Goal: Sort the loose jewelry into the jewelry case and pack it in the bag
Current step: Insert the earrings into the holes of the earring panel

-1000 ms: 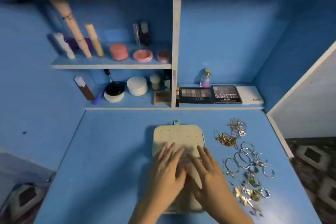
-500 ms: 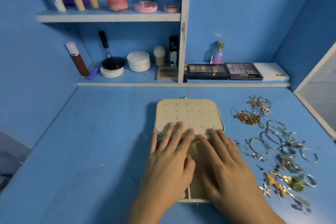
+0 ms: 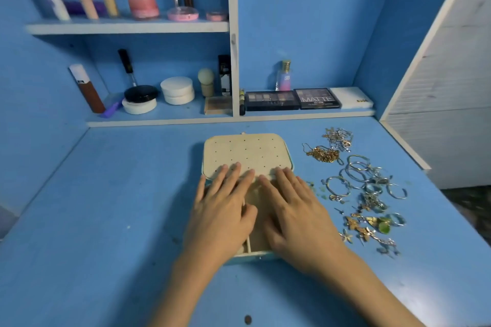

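Desk: the blue desk top (image 3: 106, 207) carried the jewelry case and all the loose pieces.
Left hand: the left hand (image 3: 223, 215) lay palm down on the left half of the jewelry case, fingers straight and slightly spread, gripping nothing. Its fingertips reached the near edge of the lid.
Right hand: the right hand (image 3: 297, 215) lay flat on the case's right half in the same way, fingers extended, thumb tucked toward the middle, holding nothing.
Jewelry case: the jewelry case (image 3: 247, 151) stood open. Its cream lid panel, dotted with small holes, lay back on the far side. The near tray, with a divider showing between the wrists, was mostly covered by the hands, and a teal rim showed along the near edge.
Gold charms: gold charms and earrings (image 3: 364, 228) lay scattered right of the case, level with its tray, apart from it.
Silver bangles: silver bangles (image 3: 358, 170) overlapped in a loose cluster right of the case, level with the hinge.
Gold chain: a gold chain (image 3: 324, 154) lay heaped just right of the lid.
Silver chain: a tangled silver chain (image 3: 338, 137) lay beyond the gold one, touching it or nearly so.
Shelf: behind the case, two eyeshadow palettes (image 3: 271, 100), a perfume bottle (image 3: 284, 75) and white jars (image 3: 177, 90) sat on the low shelf (image 3: 164, 122).
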The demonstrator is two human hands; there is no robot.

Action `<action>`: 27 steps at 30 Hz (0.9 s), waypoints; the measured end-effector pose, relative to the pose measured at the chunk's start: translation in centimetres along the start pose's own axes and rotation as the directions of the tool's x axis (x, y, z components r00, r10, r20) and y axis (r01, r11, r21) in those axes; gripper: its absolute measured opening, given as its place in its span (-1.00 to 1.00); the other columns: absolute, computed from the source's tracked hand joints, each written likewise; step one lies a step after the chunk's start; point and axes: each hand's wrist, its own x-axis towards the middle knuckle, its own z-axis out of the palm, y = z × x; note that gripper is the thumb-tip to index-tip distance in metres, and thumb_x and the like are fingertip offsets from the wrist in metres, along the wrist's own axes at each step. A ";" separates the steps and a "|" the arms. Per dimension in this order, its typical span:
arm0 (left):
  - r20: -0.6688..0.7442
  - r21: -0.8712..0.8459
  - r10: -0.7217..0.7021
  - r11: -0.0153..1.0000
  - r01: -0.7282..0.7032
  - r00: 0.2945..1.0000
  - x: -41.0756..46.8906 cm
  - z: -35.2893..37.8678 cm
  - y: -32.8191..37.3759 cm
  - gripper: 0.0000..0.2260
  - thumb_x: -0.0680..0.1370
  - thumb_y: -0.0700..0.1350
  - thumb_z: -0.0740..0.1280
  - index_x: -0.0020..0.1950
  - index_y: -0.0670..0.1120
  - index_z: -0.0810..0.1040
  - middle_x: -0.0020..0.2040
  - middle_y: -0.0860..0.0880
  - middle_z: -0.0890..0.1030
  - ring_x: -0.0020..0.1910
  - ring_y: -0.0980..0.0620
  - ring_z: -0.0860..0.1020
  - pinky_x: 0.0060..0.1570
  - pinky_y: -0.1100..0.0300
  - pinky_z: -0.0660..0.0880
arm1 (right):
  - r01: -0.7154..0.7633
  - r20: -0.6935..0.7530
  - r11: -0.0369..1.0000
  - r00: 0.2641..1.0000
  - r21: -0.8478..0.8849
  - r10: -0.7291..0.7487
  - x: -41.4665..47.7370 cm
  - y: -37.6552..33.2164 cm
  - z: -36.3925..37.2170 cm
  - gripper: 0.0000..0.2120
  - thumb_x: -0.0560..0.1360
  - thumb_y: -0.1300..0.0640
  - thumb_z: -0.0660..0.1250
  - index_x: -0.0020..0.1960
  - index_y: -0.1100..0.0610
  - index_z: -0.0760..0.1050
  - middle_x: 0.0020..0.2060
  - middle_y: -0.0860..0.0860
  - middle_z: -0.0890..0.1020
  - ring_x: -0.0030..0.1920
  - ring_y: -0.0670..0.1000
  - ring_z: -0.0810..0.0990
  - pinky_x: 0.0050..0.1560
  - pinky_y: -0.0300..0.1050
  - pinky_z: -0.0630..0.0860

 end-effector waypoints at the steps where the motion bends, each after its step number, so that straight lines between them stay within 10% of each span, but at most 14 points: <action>1: -0.004 0.001 -0.002 1.000 0.002 1.000 0.0 0.0 0.0 -0.35 0.42 0.13 -0.26 0.55 0.21 -0.07 0.58 0.17 -0.12 0.54 0.15 -0.18 0.45 0.12 -0.28 | 0.008 0.011 1.000 1.000 0.007 -0.008 0.0 0.0 -0.2 -0.41 0.37 -0.02 0.06 0.31 0.15 0.47 0.23 0.21 0.54 0.26 0.21 0.51 0.27 0.08 0.26; 8: -0.023 -0.026 -0.005 1.000 0.004 1.000 0.1 0.3 -0.1 -0.30 0.38 0.15 -0.30 0.55 0.19 -0.01 0.58 0.17 -0.06 0.55 0.16 -0.13 0.44 0.14 -0.28 | 0.095 0.082 0.856 0.984 0.508 -0.158 1.1 4.9 -5.0 -0.75 0.50 0.17 0.30 0.17 0.05 0.53 0.08 -0.05 0.58 0.09 -0.17 0.49 0.17 -0.40 0.34; 11: -0.044 -0.036 -0.005 0.999 0.003 0.999 0.1 0.6 -0.2 -0.21 0.30 0.17 -0.35 0.55 0.20 0.00 0.57 0.18 -0.06 0.54 0.17 -0.11 0.40 0.18 -0.31 | 0.112 0.080 0.930 0.986 0.350 -0.148 1.3 8.7 -7.3 -0.92 0.48 0.13 0.37 -0.04 -0.01 0.59 -0.19 -0.13 0.57 -0.15 -0.21 0.49 -0.11 -0.39 0.40; 18: -0.073 -0.056 -0.002 0.998 -0.003 0.997 0.1 0.7 -0.3 -0.23 0.32 0.18 -0.29 0.54 0.17 0.12 0.56 0.16 0.05 0.55 0.13 -0.02 0.41 0.18 -0.26 | 0.043 0.618 0.999 0.785 0.013 -0.042 0.4 12.9 -10.4 -0.91 0.43 0.04 0.36 -0.13 -0.16 0.54 -0.24 -0.12 0.58 -0.20 -0.11 0.55 -0.08 -0.08 0.54; 27: -0.028 -0.056 -0.028 0.998 0.026 0.999 0.1 0.3 -0.1 -0.22 0.30 0.19 -0.31 0.54 0.21 0.05 0.56 0.21 -0.01 0.54 0.18 -0.08 0.47 0.13 -0.24 | 0.135 0.685 0.984 0.729 -0.113 -0.021 0.1 12.5 -9.8 -0.91 0.43 -0.04 0.36 -0.06 -0.13 0.54 -0.12 -0.10 0.56 -0.11 -0.08 0.52 -0.06 -0.15 0.51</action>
